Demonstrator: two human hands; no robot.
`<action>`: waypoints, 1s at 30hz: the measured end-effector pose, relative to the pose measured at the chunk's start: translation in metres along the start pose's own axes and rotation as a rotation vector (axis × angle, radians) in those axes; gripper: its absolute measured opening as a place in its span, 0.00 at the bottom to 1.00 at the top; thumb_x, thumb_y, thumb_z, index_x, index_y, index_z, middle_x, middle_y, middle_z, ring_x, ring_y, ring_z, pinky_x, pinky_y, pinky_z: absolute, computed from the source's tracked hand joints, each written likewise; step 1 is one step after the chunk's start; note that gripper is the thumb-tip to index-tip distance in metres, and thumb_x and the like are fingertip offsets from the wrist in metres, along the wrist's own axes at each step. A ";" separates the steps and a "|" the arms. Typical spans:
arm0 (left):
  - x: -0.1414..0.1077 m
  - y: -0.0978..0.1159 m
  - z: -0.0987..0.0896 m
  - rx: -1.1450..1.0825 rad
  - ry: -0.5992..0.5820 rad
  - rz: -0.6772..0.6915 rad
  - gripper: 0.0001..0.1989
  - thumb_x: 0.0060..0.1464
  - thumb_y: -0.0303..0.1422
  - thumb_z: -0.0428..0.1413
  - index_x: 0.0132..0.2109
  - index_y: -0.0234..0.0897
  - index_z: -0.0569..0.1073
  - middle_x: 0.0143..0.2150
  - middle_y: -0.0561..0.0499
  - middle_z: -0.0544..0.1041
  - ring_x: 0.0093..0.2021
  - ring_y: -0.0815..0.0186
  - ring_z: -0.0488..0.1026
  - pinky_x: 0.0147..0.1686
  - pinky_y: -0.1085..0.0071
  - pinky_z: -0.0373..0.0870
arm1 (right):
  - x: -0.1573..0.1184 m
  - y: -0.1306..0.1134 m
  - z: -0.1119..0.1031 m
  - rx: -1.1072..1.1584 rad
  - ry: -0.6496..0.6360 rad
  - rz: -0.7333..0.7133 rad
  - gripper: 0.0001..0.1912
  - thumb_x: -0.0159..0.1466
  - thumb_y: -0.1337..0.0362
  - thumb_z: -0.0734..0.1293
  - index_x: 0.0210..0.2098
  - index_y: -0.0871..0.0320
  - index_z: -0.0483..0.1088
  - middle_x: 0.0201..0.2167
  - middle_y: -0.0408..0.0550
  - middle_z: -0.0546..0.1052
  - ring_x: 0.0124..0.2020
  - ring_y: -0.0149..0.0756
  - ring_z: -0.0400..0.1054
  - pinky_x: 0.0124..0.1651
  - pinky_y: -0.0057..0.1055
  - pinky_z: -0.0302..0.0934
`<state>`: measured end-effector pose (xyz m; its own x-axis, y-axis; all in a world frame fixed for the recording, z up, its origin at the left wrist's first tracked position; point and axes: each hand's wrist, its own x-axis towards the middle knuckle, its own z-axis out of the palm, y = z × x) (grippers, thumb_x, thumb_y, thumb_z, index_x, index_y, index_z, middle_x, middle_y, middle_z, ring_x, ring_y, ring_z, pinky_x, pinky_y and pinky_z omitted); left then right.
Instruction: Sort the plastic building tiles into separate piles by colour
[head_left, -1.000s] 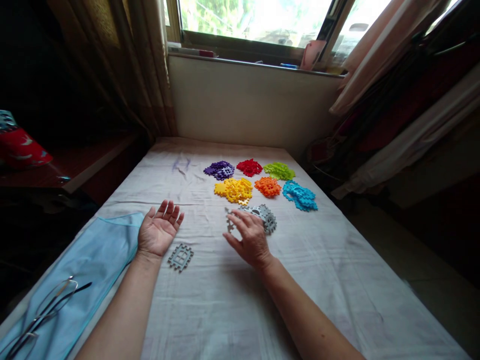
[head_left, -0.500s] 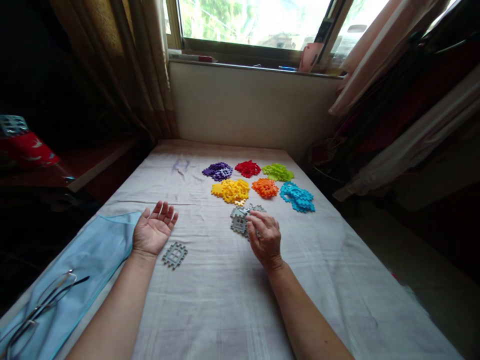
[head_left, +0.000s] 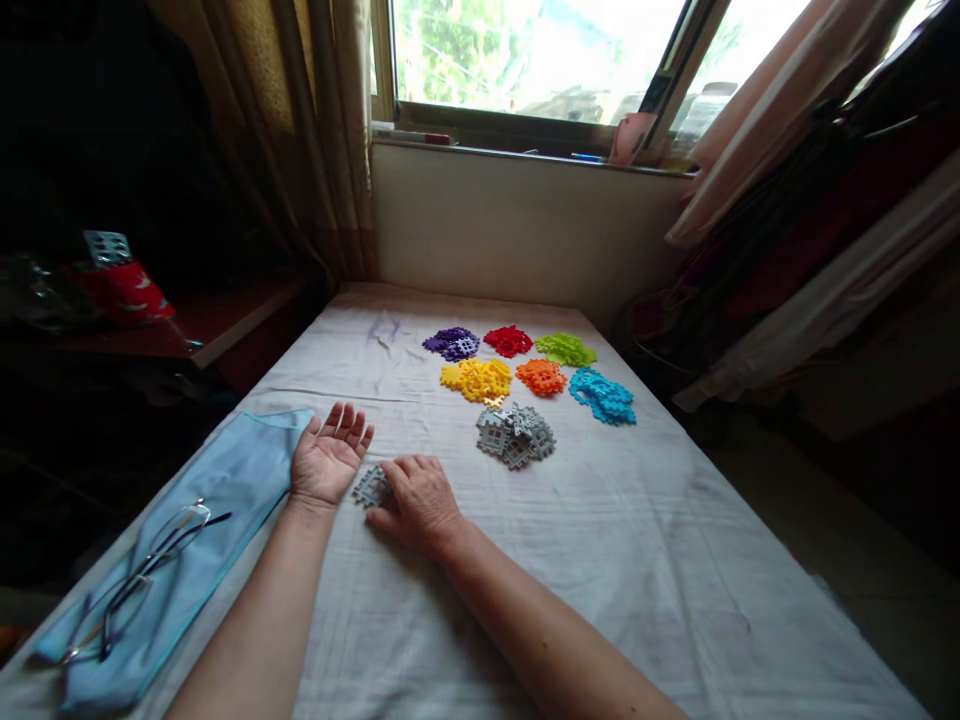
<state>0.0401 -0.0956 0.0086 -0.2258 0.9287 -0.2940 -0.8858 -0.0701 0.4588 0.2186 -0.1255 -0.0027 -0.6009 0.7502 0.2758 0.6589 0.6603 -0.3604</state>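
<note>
My left hand lies palm up on the cloth-covered table, fingers spread, holding nothing. Just right of it, my right hand is palm down with thumb and fingers at the right side of a grey window-shaped piece, partly covering it. Whether that piece is lifted off the cloth cannot be made out. A pile of grey pieces lies right of my right hand. Behind it are yellow, orange and blue piles, then purple, red and green ones.
Eyeglasses rest on a light blue cloth along the table's left side. A red container stands on a dark side table at the left. The wall and window are beyond the far edge; clothes hang at the right.
My right hand has moved left from the grey pile to the single grey piece beside my left hand. My left hand keeps its pose. The camera view has shifted slightly.
</note>
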 end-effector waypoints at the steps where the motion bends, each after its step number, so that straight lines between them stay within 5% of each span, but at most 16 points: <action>1: 0.000 0.001 -0.002 -0.009 -0.003 0.008 0.14 0.64 0.37 0.48 0.43 0.37 0.76 0.39 0.48 0.82 0.42 0.62 0.79 0.48 0.58 0.75 | 0.000 -0.001 0.002 -0.009 0.006 -0.010 0.26 0.58 0.49 0.73 0.51 0.56 0.71 0.46 0.53 0.78 0.48 0.46 0.69 0.51 0.41 0.62; 5: -0.001 0.004 -0.006 -0.030 0.001 0.022 0.13 0.63 0.36 0.48 0.43 0.38 0.76 0.39 0.48 0.82 0.43 0.62 0.79 0.49 0.58 0.74 | -0.005 0.019 -0.004 -0.028 0.171 0.011 0.25 0.59 0.53 0.72 0.54 0.56 0.71 0.47 0.53 0.77 0.48 0.44 0.69 0.52 0.39 0.61; 10: -0.001 0.003 -0.005 -0.003 -0.005 0.024 0.12 0.62 0.35 0.49 0.43 0.37 0.76 0.39 0.47 0.82 0.42 0.62 0.79 0.48 0.58 0.75 | -0.015 0.090 -0.052 -0.168 0.600 0.204 0.22 0.63 0.57 0.68 0.54 0.59 0.70 0.51 0.57 0.75 0.53 0.47 0.66 0.56 0.41 0.56; 15: -0.004 0.002 -0.002 0.011 0.012 0.030 0.13 0.63 0.34 0.47 0.42 0.36 0.76 0.38 0.47 0.81 0.40 0.62 0.80 0.45 0.59 0.76 | -0.034 0.141 -0.082 -0.316 0.595 0.343 0.17 0.63 0.56 0.68 0.48 0.58 0.73 0.49 0.57 0.76 0.49 0.47 0.66 0.51 0.41 0.56; 25: -0.014 0.002 -0.002 0.026 0.027 0.030 0.13 0.63 0.32 0.46 0.41 0.35 0.76 0.37 0.46 0.81 0.40 0.62 0.80 0.44 0.59 0.76 | -0.075 0.119 -0.046 -0.221 0.733 0.190 0.10 0.65 0.65 0.63 0.43 0.56 0.75 0.48 0.53 0.76 0.49 0.42 0.68 0.52 0.39 0.59; 30: -0.019 0.003 -0.006 0.021 0.004 0.015 0.11 0.61 0.32 0.49 0.43 0.37 0.76 0.38 0.47 0.81 0.41 0.61 0.80 0.46 0.58 0.76 | -0.085 0.122 -0.041 -0.171 0.771 0.232 0.10 0.65 0.66 0.63 0.39 0.55 0.76 0.44 0.51 0.76 0.46 0.42 0.68 0.51 0.40 0.61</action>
<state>0.0391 -0.1160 0.0104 -0.2409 0.9261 -0.2904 -0.8734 -0.0764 0.4809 0.3687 -0.1072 -0.0341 -0.0029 0.6403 0.7681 0.8251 0.4354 -0.3599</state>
